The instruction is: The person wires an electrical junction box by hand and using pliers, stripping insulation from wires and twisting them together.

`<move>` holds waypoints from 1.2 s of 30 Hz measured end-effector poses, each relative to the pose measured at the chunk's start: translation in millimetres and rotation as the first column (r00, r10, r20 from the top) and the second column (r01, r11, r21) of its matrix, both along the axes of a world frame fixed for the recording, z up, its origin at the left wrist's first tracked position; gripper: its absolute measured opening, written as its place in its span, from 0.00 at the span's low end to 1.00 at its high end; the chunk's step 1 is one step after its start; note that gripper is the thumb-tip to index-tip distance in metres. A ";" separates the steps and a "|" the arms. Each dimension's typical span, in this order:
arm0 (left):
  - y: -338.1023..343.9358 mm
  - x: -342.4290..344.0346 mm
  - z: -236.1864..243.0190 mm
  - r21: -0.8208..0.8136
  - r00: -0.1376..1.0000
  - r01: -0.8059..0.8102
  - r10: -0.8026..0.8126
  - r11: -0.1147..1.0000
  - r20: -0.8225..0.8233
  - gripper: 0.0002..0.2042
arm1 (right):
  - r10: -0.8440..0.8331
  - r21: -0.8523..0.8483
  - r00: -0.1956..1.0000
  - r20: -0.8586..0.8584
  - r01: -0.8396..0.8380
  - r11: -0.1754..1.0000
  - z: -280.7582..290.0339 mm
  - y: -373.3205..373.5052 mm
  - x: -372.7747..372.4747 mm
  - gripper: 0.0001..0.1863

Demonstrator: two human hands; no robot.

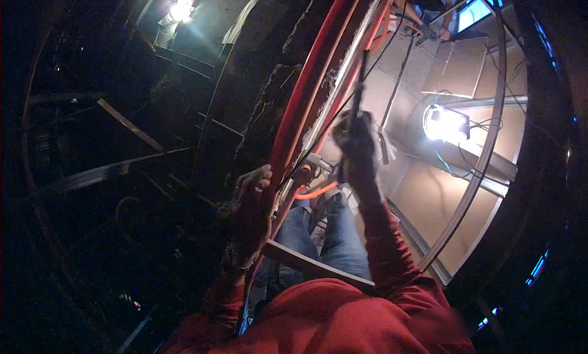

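Two hands work at a bundle of red conduit pipes that runs up a dark wall. Left hand is wrapped around the lower end of the pipes, seemingly to steady them. Right hand, just right of the pipes, is closed around a thin dark tool pointing upward. A work lamp glares further right of the pipes.

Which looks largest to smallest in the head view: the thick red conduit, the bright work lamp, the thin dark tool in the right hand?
1. Thick red conduit, longest by far.
2. Bright work lamp.
3. Thin dark tool; it sits nearer the camera, so lamp versus tool stays unsure.
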State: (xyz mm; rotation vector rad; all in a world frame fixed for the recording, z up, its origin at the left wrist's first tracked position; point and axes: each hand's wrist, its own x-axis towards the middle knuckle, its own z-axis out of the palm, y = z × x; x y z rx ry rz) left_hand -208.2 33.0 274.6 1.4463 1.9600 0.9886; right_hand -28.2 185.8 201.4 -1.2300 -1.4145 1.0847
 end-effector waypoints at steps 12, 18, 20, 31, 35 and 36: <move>40.6 -1.1 -9.9 0.122 0.995 0.098 -0.101 0.988 0.021 0.20 | 0.265 -0.217 0.670 -0.694 -0.545 0.810 59.1 -30.7 -73.6 0.28; 116.2 -30.0 -21.8 0.298 0.933 0.269 -0.171 0.916 -0.315 0.21 | 0.249 0.069 0.967 -0.045 -0.246 0.967 65.8 -9.0 -49.6 0.23; 157.2 -46.5 -43.8 0.366 0.813 0.393 -0.133 0.844 -0.567 0.21 | 0.185 -0.079 0.975 -0.126 -0.196 0.977 60.3 -12.9 -16.6 0.23; 361.2 -97.3 -120.2 0.146 0.568 0.559 -0.249 0.816 -0.785 0.28 | 0.042 -0.207 0.999 0.012 -0.039 0.978 4.7 -66.4 43.7 0.12; 371.9 -78.7 -125.6 -0.162 0.415 0.608 -0.485 0.777 -0.770 0.24 | 0.013 -0.308 0.999 0.048 0.002 0.951 2.6 -65.6 67.4 0.27; 365.9 -116.0 -112.5 -0.287 0.347 0.565 -0.538 0.773 -0.768 0.24 | 0.032 -0.319 0.999 -0.041 -0.043 0.947 4.9 -65.7 47.8 0.26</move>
